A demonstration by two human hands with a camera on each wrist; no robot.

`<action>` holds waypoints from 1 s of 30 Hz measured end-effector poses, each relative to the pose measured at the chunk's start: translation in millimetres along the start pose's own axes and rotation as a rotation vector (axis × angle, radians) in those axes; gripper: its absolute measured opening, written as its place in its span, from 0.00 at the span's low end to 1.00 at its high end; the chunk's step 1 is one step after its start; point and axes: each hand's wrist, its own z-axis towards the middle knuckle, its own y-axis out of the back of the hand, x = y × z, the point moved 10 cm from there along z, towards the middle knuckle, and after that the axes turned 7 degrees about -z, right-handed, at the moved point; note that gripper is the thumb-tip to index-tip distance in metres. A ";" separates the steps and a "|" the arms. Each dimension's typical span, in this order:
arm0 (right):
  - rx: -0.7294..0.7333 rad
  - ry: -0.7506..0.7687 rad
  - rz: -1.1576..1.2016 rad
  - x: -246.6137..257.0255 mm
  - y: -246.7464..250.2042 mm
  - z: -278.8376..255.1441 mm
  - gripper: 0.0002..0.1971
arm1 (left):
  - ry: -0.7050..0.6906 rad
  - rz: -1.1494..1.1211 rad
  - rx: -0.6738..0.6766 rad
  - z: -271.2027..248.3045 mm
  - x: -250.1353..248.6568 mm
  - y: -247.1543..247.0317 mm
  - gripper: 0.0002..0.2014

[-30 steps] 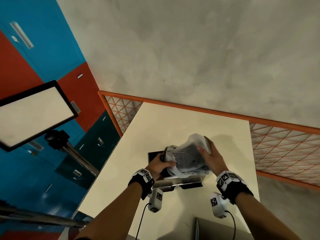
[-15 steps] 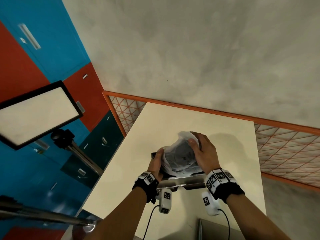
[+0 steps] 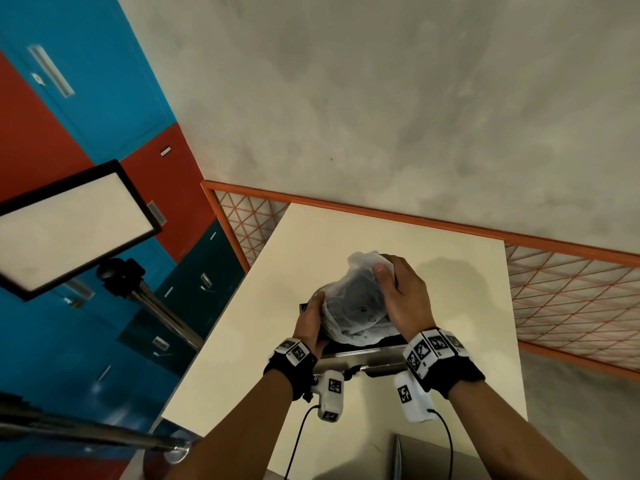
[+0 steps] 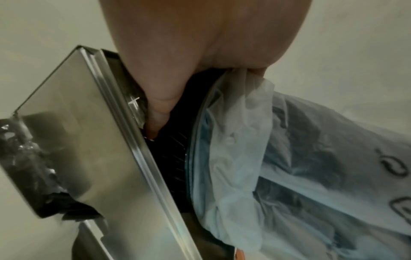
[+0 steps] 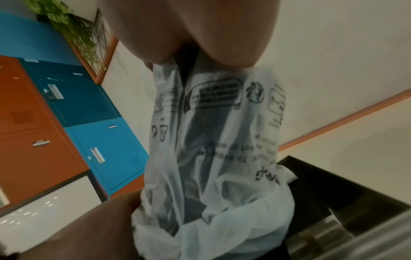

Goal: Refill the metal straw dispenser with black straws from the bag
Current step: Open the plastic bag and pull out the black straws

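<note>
A translucent plastic bag (image 3: 353, 306) full of black straws (image 5: 206, 133) is held over the open metal straw dispenser (image 3: 363, 356) on the cream table (image 3: 450, 306). My right hand (image 3: 398, 299) grips the bag's upper end, thumb over the plastic. My left hand (image 3: 311, 320) holds the bag's lower open end at the dispenser's left side. In the left wrist view the bag (image 4: 300, 176) mouth points into the dispenser (image 4: 89, 149), with black straws (image 4: 171, 154) showing inside. The bag (image 5: 213, 149) hangs tilted in the right wrist view above the dispenser (image 5: 333, 219).
The table ends near my body, with a grey metal piece (image 3: 433, 459) lying at its near edge. A light panel on a stand (image 3: 69, 223) is to the left, before blue and red lockers (image 3: 52, 133). An orange lattice rail (image 3: 554, 299) runs behind the table.
Both hands and the bag have shifted a little; the right hand has slid up to the bag's top end, tipping the bag more steeply toward the dispenser.
</note>
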 end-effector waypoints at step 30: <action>0.011 -0.020 -0.014 0.5 2.7 -4.8 0.14 | 0.041 0.066 -0.019 13.9 19.1 14.7 0.18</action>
